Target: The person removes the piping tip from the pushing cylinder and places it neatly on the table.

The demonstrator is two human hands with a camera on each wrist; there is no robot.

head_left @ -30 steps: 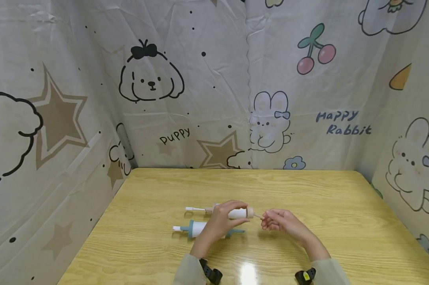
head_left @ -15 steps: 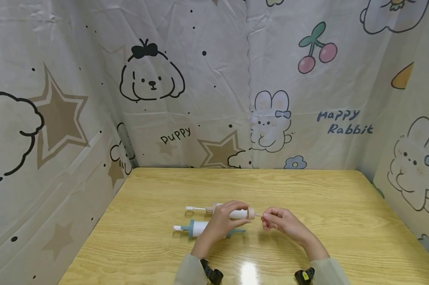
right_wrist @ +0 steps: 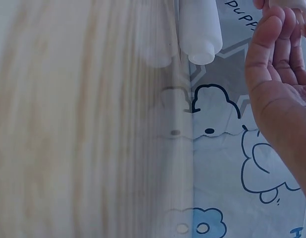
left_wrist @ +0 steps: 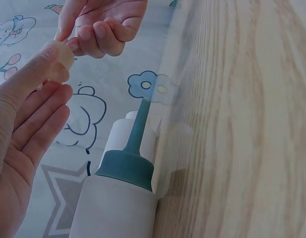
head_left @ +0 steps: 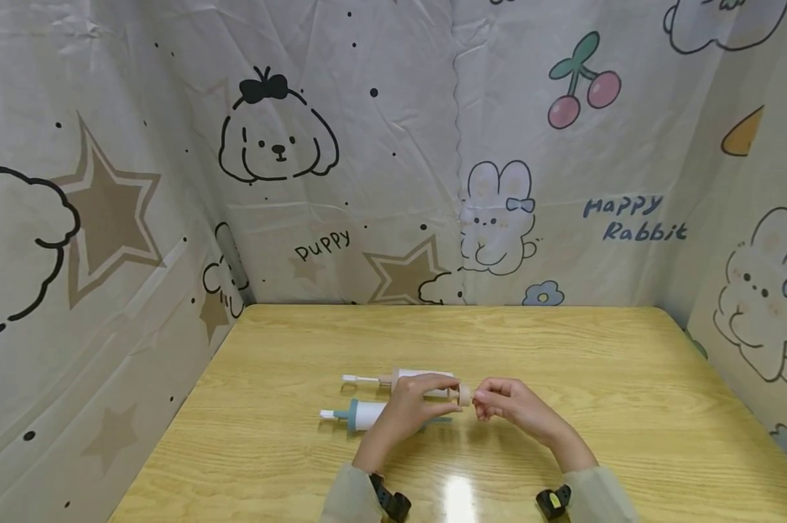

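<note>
In the head view my left hand (head_left: 406,408) holds a beige nozzle cap (head_left: 465,395) between thumb and fingers. My right hand (head_left: 519,408) pinches at the cap's thin tip, which its fingertips hide. The left wrist view shows both hands meeting at the beige cap (left_wrist: 60,63). Behind my left hand lies a white bottle (head_left: 404,373) with a beige collar and thin white-tipped stem at its left end. Its bare white neck shows in the right wrist view, where the bottle (right_wrist: 200,27) is apart from the cap. A second white bottle (head_left: 369,415), with teal ends, lies nearer, partly under my left forearm.
Both bottles lie side by side on a wood-grain table (head_left: 289,465). Cloth walls (head_left: 393,145) printed with cartoon animals stand at the table's back and sides. Each wrist wears a black strap with a small camera (head_left: 396,506).
My right hand has moved left, up to the beige cap, and the thin tip seen between them is now covered. The cap has shifted slightly right, away from the bottle. The head view has tilted slightly.
</note>
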